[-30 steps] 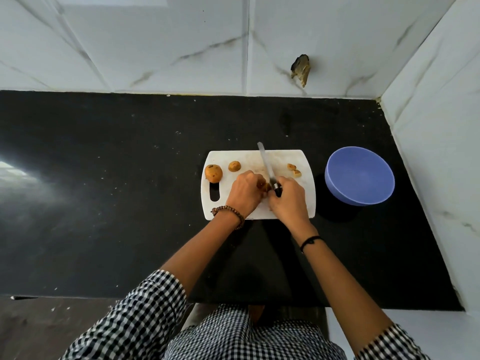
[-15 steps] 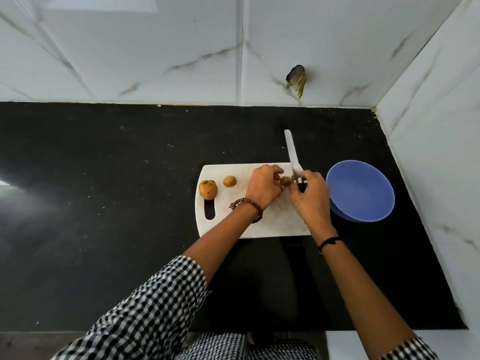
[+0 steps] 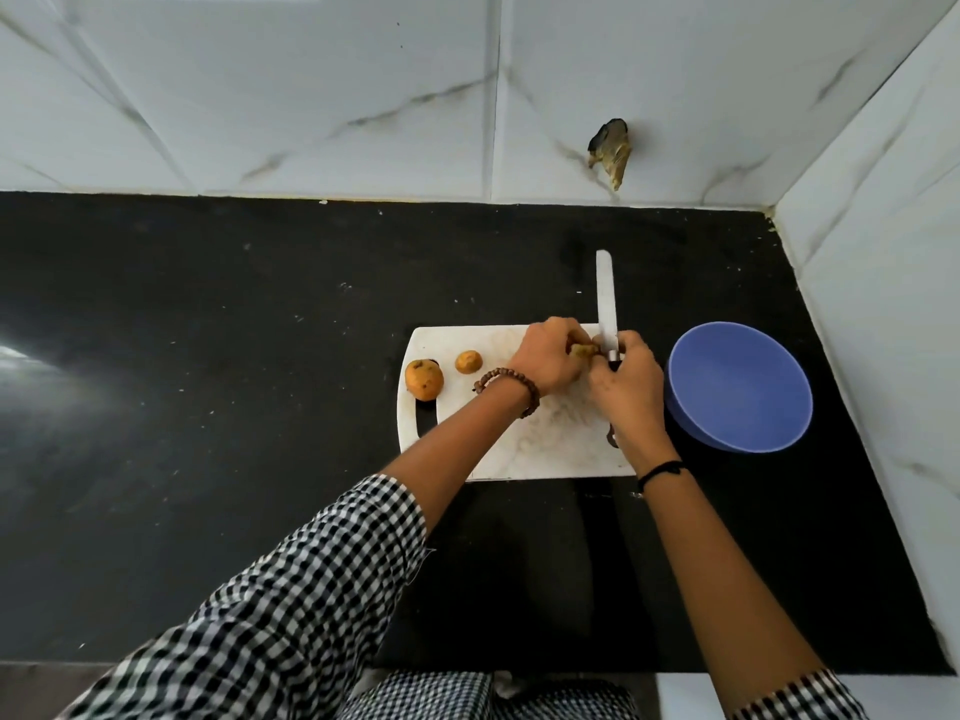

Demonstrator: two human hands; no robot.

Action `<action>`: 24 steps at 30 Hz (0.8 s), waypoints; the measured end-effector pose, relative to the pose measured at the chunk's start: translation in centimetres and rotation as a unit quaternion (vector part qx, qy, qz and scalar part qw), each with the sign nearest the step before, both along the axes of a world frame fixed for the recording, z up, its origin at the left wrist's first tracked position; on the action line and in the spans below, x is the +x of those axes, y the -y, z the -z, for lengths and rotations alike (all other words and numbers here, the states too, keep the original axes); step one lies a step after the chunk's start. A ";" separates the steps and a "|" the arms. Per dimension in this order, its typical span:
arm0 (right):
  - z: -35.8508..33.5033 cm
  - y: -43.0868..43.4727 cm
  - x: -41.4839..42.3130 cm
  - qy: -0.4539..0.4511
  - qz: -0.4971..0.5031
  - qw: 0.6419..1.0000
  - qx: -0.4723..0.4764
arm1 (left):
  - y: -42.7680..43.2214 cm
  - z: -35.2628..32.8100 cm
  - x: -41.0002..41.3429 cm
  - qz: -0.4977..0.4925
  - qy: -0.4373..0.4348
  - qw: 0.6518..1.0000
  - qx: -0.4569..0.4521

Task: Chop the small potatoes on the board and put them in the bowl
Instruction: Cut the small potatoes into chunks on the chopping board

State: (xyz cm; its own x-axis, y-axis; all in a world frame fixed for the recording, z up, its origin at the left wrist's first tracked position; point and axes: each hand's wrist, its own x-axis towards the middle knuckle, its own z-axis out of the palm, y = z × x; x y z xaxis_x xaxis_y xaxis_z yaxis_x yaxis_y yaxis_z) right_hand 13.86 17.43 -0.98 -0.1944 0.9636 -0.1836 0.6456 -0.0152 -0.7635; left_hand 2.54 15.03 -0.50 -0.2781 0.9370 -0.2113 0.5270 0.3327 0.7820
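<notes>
Black stone bench (image 3: 208, 407) runs under white marbled wall tiles (image 3: 311, 96). My white chopping board (image 3: 545, 449) lies on it, with the blue bowl (image 3: 737, 387) just beside its right edge. My left hand (image 3: 545, 358) curls its fingers round a small potato piece (image 3: 583, 349) near the board's far edge. My right hand (image 3: 631, 387) grips the knife (image 3: 605, 304) by the handle, blade pointing away from me, right next to that piece. At the board's left end sit a bigger potato (image 3: 424, 379) and a smaller potato (image 3: 468, 362).
</notes>
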 end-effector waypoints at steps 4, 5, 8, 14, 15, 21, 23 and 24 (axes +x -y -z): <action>0.1 -0.2 0.6 0.021 -0.019 0.999 0.016 | 0.6 0.2 -0.1 0.004 0.048 0.999 0.022; 0.2 -0.1 0.8 0.031 -0.023 0.999 0.019 | 0.8 0.4 -0.1 0.000 0.044 0.999 0.025; 0.1 0.3 1.1 0.046 -0.025 0.998 0.040 | 1.1 0.7 -0.3 -0.011 0.002 0.999 0.037; 0.3 0.5 1.3 0.076 -0.041 0.995 0.049 | 1.2 1.9 -0.9 -0.001 -0.077 0.996 0.035; 0.4 0.4 1.3 0.066 -0.043 0.996 0.040 | 1.1 2.0 -0.8 -0.008 -0.079 0.996 0.037; 0.1 0.0 0.8 0.005 -0.043 0.999 0.006 | 0.1 1.8 -0.6 -0.009 -0.059 0.998 0.029; 0.0 -0.1 0.7 -0.012 -0.035 0.999 0.008 | -0.2 1.8 -0.5 -0.015 -0.041 0.999 0.017; -0.1 -0.2 0.6 -0.016 -0.031 0.999 0.008 | -0.3 1.9 -0.4 -0.021 -0.038 0.999 0.013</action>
